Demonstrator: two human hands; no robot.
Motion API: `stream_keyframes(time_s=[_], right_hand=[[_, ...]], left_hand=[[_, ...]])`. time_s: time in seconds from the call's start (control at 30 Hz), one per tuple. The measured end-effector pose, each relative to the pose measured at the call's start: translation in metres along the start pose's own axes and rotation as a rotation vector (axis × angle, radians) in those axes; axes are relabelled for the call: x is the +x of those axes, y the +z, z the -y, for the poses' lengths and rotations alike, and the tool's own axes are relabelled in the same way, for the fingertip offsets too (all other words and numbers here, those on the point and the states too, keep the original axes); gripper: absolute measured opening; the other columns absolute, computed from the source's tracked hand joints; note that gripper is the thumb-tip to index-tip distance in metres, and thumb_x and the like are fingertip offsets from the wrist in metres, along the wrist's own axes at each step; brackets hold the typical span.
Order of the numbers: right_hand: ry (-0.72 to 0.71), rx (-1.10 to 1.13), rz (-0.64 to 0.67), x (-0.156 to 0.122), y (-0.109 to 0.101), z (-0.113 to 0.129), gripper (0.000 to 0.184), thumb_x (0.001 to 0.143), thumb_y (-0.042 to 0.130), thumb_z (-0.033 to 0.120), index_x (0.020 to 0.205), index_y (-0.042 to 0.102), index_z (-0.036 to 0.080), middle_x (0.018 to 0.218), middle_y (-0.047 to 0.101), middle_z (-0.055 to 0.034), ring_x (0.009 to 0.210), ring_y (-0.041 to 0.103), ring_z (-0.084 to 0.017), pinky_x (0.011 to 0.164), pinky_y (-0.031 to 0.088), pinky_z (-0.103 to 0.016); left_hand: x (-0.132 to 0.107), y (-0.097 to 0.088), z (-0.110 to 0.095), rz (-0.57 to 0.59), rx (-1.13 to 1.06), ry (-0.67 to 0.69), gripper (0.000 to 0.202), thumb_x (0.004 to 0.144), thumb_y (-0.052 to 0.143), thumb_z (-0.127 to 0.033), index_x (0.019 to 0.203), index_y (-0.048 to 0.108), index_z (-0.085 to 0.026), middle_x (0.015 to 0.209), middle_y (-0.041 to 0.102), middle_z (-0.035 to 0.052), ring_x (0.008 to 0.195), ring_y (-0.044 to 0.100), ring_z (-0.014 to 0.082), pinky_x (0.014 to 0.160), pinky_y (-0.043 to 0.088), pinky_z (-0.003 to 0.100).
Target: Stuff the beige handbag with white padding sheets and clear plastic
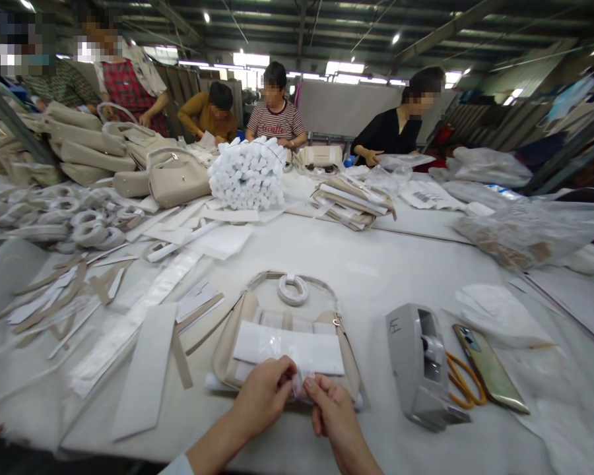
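A beige handbag (242, 330) lies flat on the white table (376, 264) in front of me, its handle looped away from me. A white paper sheet (287, 349) under clear plastic film covers its front. My left hand (263, 396) and my right hand (332, 412) meet at the bag's near edge. Both pinch a crumpled bit of clear plastic film (299, 382) between their fingertips. A small roll of white tape (292, 289) rests inside the handle loop.
A grey tape dispenser (418, 366), orange-handled scissors (462, 381) and a phone (490, 369) lie right of the bag. White paper strips (143, 369) and beige offcuts are spread at left. A bundle of white rolls (247, 175), stacked bags and several seated people fill the far side.
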State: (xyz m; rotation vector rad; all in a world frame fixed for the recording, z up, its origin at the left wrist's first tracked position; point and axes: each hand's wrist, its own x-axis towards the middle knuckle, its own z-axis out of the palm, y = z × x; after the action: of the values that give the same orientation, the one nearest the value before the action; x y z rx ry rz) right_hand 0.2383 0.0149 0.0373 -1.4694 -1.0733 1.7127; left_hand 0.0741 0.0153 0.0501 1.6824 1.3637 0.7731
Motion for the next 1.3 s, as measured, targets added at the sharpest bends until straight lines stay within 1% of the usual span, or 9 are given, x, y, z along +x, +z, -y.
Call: stream_keyframes(time_s=[0.1, 0.3, 0.47, 0.67, 0.87, 0.97, 1.07, 1.13, 1.3], right_hand=[[0.009, 0.062, -0.030, -0.001, 0.001, 0.002, 0.054, 0.061, 0.066, 0.067, 0.069, 0.056, 0.015, 0.039, 0.046, 0.0059, 0.028, 0.026, -0.003, 0.035, 0.006, -0.021], [0.041, 0.133, -0.034, 0.000, 0.001, 0.004, 0.050, 0.061, 0.070, 0.060, 0.067, 0.057, 0.013, 0.053, 0.057, 0.0009, 0.029, 0.026, 0.000, 0.036, 0.005, -0.021], [0.022, 0.122, -0.010, -0.001, 0.000, 0.001, 0.049, 0.062, 0.069, 0.059, 0.071, 0.058, 0.012, 0.053, 0.058, 0.0008, 0.028, 0.027, -0.001, 0.035, 0.006, -0.021], [0.000, 0.098, 0.005, -0.001, -0.001, 0.000, 0.049, 0.065, 0.067, 0.061, 0.072, 0.057, 0.013, 0.046, 0.052, 0.0039, 0.027, 0.028, -0.002, 0.034, 0.007, -0.020], [-0.045, 0.080, 0.029, -0.002, 0.001, -0.002, 0.048, 0.071, 0.063, 0.060, 0.080, 0.059, 0.012, 0.064, 0.065, -0.0031, 0.027, 0.032, -0.002, 0.031, 0.010, -0.020], [-0.059, 0.019, 0.024, -0.002, 0.000, -0.005, 0.050, 0.070, 0.060, 0.064, 0.077, 0.057, 0.014, 0.058, 0.062, -0.0005, 0.026, 0.033, -0.004, 0.030, 0.012, -0.020], [-0.069, -0.046, 0.035, -0.003, -0.002, -0.008, 0.051, 0.068, 0.059, 0.067, 0.074, 0.054, 0.017, 0.043, 0.049, 0.0065, 0.024, 0.030, -0.006, 0.029, 0.012, -0.021], [-0.069, -0.047, 0.041, -0.003, -0.003, -0.009, 0.050, 0.067, 0.060, 0.067, 0.072, 0.054, 0.017, 0.041, 0.044, 0.0083, 0.025, 0.027, -0.005, 0.029, 0.013, -0.021], [-0.057, 0.052, 0.053, 0.001, -0.003, -0.011, 0.051, 0.060, 0.068, 0.065, 0.069, 0.058, 0.016, 0.051, 0.057, 0.0018, 0.030, 0.026, -0.004, 0.032, 0.012, -0.021]], left_hand=[[0.005, -0.007, 0.001, 0.039, -0.113, -0.031, 0.015, 0.072, 0.049, -0.010, 0.082, 0.055, -0.020, 0.070, 0.059, -0.0034, 0.066, 0.054, 0.0127, 0.063, 0.039, 0.023], [0.002, -0.008, 0.003, 0.006, -0.081, -0.028, 0.010, 0.073, 0.050, -0.014, 0.079, 0.057, -0.019, 0.066, 0.055, -0.0039, 0.061, 0.049, 0.0111, 0.057, 0.036, 0.022], [0.003, -0.006, 0.002, 0.009, -0.002, 0.023, 0.010, 0.071, 0.050, -0.010, 0.072, 0.055, -0.018, 0.071, 0.053, -0.0018, 0.068, 0.048, 0.0126, 0.064, 0.034, 0.025], [0.001, -0.013, -0.001, 0.146, 0.042, 0.109, 0.009, 0.076, 0.053, -0.016, 0.069, 0.058, -0.018, 0.078, 0.051, 0.0003, 0.077, 0.049, 0.0140, 0.070, 0.035, 0.026], [-0.004, -0.010, 0.002, 0.164, 0.111, 0.175, 0.016, 0.080, 0.051, -0.015, 0.066, 0.058, -0.017, 0.084, 0.050, 0.0028, 0.082, 0.049, 0.0150, 0.074, 0.038, 0.027], [-0.003, -0.006, 0.007, 0.173, 0.131, 0.180, 0.019, 0.082, 0.049, -0.013, 0.068, 0.061, -0.018, 0.084, 0.051, 0.0033, 0.084, 0.049, 0.0159, 0.075, 0.038, 0.028], [-0.002, -0.003, 0.011, 0.168, 0.138, 0.176, 0.022, 0.081, 0.049, -0.010, 0.068, 0.064, -0.018, 0.083, 0.051, 0.0036, 0.084, 0.049, 0.0161, 0.076, 0.038, 0.028], [-0.002, -0.002, 0.013, 0.169, 0.134, 0.175, 0.022, 0.082, 0.049, -0.010, 0.069, 0.065, -0.018, 0.082, 0.051, 0.0033, 0.083, 0.049, 0.0155, 0.074, 0.039, 0.027], [0.000, -0.001, 0.014, 0.171, 0.138, 0.175, 0.020, 0.081, 0.053, -0.011, 0.069, 0.066, -0.019, 0.080, 0.050, 0.0021, 0.082, 0.050, 0.0149, 0.073, 0.039, 0.026]])
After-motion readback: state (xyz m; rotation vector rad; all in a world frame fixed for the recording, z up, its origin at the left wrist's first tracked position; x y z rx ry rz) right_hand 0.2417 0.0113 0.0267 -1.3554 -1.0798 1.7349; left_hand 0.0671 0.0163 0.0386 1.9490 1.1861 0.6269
